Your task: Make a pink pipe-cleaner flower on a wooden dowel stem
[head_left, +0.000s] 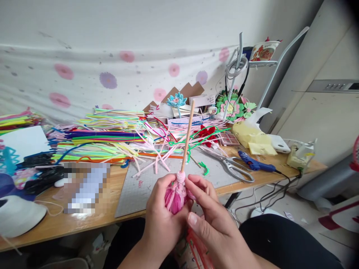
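Note:
A pink flower-like piece of fuzzy stems (pixel 174 200) is held in front of me, its darker pink petals pointing down. A thin wooden stick (pixel 187 138) rises upright from its pale pink wrapped neck, leaning slightly right. My left hand (pixel 164 216) wraps round the flower from the left, fingers closed. From the right, my right hand (pixel 211 211) has curled fingers against the neck and petals, its thumb lower down. Part of the flower is hidden behind my fingers. Both hands are just off the table's front edge, above my lap.
A grey cutting mat (pixel 131 201) lies on the wooden table (pixel 53 220). Scissors (pixel 235 168) and a blue glue gun (pixel 256 162) lie to the right. Bundles of coloured pipe cleaners (pixel 106 136) fill the back. A white thread cone (pixel 21 216) is at left.

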Tool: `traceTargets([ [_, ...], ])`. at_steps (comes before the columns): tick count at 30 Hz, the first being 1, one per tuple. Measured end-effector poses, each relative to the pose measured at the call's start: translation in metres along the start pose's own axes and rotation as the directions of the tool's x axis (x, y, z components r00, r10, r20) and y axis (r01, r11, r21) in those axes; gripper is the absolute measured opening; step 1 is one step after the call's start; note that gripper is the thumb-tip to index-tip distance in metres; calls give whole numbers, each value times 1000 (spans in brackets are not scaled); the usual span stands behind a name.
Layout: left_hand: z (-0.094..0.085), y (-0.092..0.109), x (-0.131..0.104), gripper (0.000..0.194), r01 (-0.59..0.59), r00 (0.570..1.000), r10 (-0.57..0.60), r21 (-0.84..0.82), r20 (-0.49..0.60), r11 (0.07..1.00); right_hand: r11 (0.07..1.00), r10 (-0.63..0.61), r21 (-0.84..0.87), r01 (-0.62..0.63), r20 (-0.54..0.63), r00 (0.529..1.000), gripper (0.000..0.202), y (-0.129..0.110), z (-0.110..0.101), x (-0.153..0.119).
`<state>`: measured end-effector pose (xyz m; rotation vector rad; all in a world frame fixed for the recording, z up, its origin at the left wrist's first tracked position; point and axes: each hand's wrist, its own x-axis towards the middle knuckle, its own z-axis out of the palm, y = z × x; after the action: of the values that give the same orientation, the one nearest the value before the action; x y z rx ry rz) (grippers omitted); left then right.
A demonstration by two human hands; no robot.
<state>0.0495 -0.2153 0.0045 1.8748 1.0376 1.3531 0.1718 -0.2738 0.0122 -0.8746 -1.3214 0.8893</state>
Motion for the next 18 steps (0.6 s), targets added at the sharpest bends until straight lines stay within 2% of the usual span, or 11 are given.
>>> traceTargets([
  [3, 1, -2, 1, 45, -171, 984, 178, 171, -25, 970, 999, 45, 25, -45, -6, 999, 46, -1, -1, -4],
  [6, 0, -5, 2, 47, -317, 938, 343, 295, -39, 901, 999, 46, -10, -46, 29, 999, 54, 1, 0, -7],
  [8, 0, -7, 3, 49, -374, 909, 415, 355, -46, 857, 999, 26, -47, -24, 36, 999, 60, 6, 5, -10],
  [11, 2, -11, 3, 49, -408, 883, 467, 406, -52, 818, 995, -37, -98, 33, -40, 999, 62, 17, 20, -16],
  [12, 3, -12, 3, 47, -405, 885, 462, 397, -57, 824, 989, -65, -134, 55, -70, 995, 61, 20, 25, -19],
  [14, 5, -12, 3, 41, -324, 925, 367, 304, -95, 896, 967, -119, -238, 89, -115, 986, 59, 22, 34, -21],
  [16, 6, -11, 4, 39, -173, 970, 199, 177, -138, 969, 930, -169, -344, 126, -98, 981, 55, 17, 35, -20],
  [18, 5, -6, 5, 45, 25, 992, -27, -15, -120, 1000, 900, -231, -388, 197, -44, 972, 47, 7, 25, -14],
])
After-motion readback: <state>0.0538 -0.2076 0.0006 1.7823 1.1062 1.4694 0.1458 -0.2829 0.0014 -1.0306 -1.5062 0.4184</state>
